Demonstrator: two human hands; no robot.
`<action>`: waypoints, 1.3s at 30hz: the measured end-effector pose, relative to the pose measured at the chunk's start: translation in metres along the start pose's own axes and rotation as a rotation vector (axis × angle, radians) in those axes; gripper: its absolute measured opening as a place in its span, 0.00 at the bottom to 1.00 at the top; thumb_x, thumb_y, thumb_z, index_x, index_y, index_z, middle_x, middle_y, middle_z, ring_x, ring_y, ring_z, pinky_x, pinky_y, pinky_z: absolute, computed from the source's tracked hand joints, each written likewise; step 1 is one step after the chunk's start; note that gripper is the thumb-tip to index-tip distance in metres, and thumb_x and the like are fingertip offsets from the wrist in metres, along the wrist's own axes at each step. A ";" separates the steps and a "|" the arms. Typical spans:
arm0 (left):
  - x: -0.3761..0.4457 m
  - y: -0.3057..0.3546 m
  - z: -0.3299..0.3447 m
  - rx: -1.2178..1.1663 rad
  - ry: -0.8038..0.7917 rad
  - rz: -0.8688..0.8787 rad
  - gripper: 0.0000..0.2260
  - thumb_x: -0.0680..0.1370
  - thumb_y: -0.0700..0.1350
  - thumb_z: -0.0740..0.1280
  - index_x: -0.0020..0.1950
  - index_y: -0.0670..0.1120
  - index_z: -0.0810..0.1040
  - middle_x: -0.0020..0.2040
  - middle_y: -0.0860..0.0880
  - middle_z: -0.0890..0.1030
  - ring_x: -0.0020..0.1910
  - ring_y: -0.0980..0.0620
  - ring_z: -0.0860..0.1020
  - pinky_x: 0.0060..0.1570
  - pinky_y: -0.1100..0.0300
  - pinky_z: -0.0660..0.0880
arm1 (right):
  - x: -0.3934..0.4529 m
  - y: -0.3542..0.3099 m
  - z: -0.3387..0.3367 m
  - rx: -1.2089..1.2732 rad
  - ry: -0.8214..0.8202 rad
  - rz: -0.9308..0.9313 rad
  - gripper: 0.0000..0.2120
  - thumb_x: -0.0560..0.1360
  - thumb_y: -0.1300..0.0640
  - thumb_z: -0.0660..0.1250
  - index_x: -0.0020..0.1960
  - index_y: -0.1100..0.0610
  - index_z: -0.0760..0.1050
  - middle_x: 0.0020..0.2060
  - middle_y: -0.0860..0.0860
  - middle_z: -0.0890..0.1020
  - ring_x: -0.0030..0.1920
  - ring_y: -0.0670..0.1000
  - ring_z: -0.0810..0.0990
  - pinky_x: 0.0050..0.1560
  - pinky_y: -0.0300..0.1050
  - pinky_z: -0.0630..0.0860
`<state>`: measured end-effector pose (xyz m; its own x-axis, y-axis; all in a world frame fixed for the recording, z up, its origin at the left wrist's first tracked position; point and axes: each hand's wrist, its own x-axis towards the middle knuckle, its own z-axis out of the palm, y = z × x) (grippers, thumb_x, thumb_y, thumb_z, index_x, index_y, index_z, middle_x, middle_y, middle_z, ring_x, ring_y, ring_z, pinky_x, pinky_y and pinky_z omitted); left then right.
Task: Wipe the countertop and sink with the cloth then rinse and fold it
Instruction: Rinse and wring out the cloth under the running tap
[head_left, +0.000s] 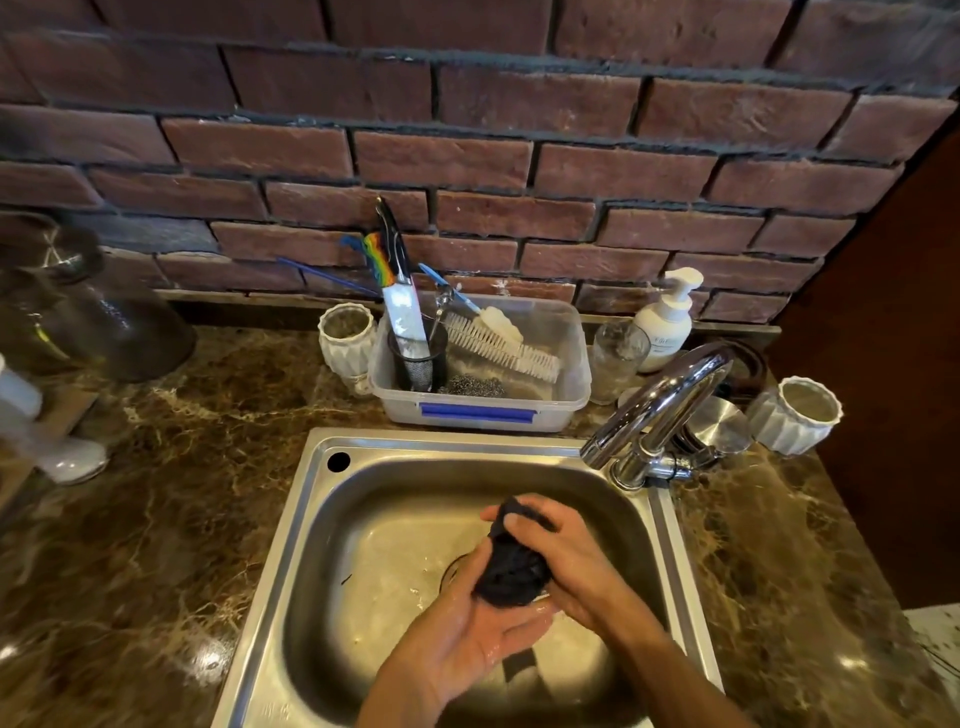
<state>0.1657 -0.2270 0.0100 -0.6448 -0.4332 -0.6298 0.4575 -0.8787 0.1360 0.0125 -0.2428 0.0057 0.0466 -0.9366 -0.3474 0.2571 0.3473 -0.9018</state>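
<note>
Both hands hold a bunched dark cloth (511, 564) over the sink (311, 519). The left hand (467, 631) cups it from below. The right hand (566, 556) grips it from above.

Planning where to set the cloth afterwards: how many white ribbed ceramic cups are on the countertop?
2. One white ribbed ceramic cup stands left of the clear plastic tub; the other stands right of the chrome tap. Nothing suggests more are hidden.

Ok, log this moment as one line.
stage: wringing | left hand: holds bunched dark cloth | right hand: grips it | over: steel sink | faucet: dry
</note>
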 end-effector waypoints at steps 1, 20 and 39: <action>0.000 0.004 0.003 -0.019 0.016 -0.003 0.19 0.76 0.45 0.68 0.63 0.36 0.78 0.63 0.28 0.78 0.58 0.26 0.79 0.47 0.40 0.83 | 0.000 -0.004 -0.001 -0.081 -0.073 -0.013 0.10 0.75 0.53 0.72 0.51 0.60 0.83 0.55 0.62 0.84 0.52 0.56 0.82 0.58 0.58 0.78; 0.059 -0.019 -0.001 1.309 0.548 0.079 0.01 0.74 0.44 0.70 0.43 0.48 0.80 0.34 0.53 0.81 0.33 0.55 0.78 0.34 0.58 0.78 | 0.038 0.036 0.021 -0.953 0.234 0.288 0.12 0.72 0.61 0.65 0.31 0.56 0.70 0.31 0.52 0.74 0.33 0.52 0.72 0.34 0.43 0.68; -0.003 0.006 0.016 0.374 -0.081 -0.104 0.10 0.60 0.37 0.78 0.34 0.36 0.79 0.32 0.39 0.76 0.28 0.44 0.77 0.27 0.59 0.74 | 0.024 -0.036 0.005 -0.131 -0.385 0.209 0.24 0.76 0.55 0.68 0.71 0.46 0.74 0.70 0.55 0.76 0.70 0.49 0.74 0.70 0.46 0.70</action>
<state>0.1607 -0.2345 0.0250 -0.7286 -0.3396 -0.5948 0.1422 -0.9245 0.3537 0.0088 -0.2777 0.0313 0.4464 -0.7864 -0.4270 0.0812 0.5108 -0.8559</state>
